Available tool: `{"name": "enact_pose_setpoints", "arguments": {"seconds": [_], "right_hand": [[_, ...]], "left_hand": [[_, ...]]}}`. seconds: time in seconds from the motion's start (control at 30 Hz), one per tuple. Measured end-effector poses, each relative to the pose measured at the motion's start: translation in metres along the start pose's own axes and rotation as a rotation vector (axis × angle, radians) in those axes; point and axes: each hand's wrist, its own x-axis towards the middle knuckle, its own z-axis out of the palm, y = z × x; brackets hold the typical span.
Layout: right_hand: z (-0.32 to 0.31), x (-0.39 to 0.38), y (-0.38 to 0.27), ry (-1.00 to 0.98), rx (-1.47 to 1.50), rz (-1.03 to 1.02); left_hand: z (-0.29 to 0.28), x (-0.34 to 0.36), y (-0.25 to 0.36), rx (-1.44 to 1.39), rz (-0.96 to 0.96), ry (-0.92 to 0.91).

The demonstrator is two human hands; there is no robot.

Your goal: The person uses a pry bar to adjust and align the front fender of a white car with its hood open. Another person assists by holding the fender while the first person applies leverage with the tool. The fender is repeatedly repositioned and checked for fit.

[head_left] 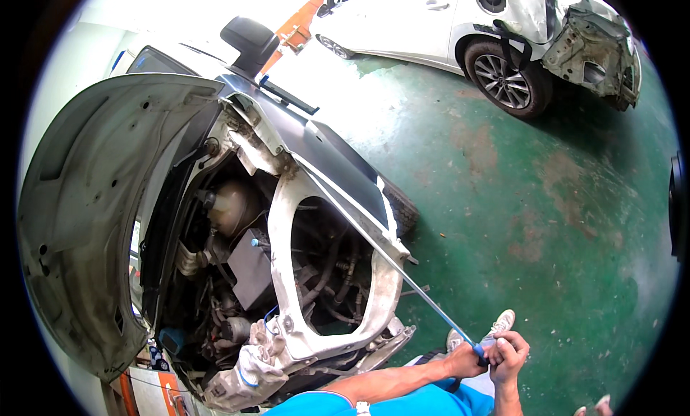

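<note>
At the bottom of the frame, right of centre, the person, in a blue shirt [388,404], held both hands together before the body. The left hand [463,361] was closed on the blue end [480,354] of a long thin rod [431,300]; the right hand [509,355] sat against that same end with its fingers bent, though whether it gripped could not be told. Pale shoes [504,321] showed just above the hands. From there the rod slanted toward the upper left, over the front corner of an opened vehicle and along its dark fender [345,168]; whether it touched the bodywork could not be told. Left of the rod, near the middle of the frame, a whitish body frame [284,272] surrounded a large oval opening, with hoses behind it. Beyond lay a grey box [249,276] and a rounded, yellowish tank [233,206]. The raised hood [79,208] filled the left side, and a black mirror [249,44] stood at upper left. Across the green floor [489,193], a white car [410,21] with a damaged, stripped end [593,53] occupied the upper right.
</note>
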Motion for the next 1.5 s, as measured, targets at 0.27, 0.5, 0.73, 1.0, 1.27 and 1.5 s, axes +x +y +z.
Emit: {"name": "enact_pose_setpoints", "arguments": {"seconds": [0.27, 0.5, 0.73, 1.0, 1.27, 1.5], "right_hand": [[-0.007, 0.008, -0.013, -0.064, 0.104, 0.093], [-0.006, -0.009, -0.011, -0.125, 0.149, 0.101], [-0.013, -0.017, -0.015, -0.148, 0.114, 0.088], [-0.015, -0.015, -0.027, -0.109, 0.074, 0.021], [-0.011, -0.017, -0.026, 0.006, -0.007, -0.022], [-0.016, -0.007, -0.033, -0.013, 0.010, 0.050]], "left_hand": [[0.001, 0.001, 0.021, 0.003, -0.107, 0.020], [0.014, -0.024, 0.012, 0.041, -0.106, 0.065], [0.011, -0.024, 0.040, 0.080, -0.209, 0.017], [0.027, -0.012, 0.029, -0.004, -0.110, 0.024], [0.025, -0.003, 0.017, -0.072, 0.067, -0.018], [0.018, 0.006, 0.030, -0.071, 0.021, -0.006]]}}
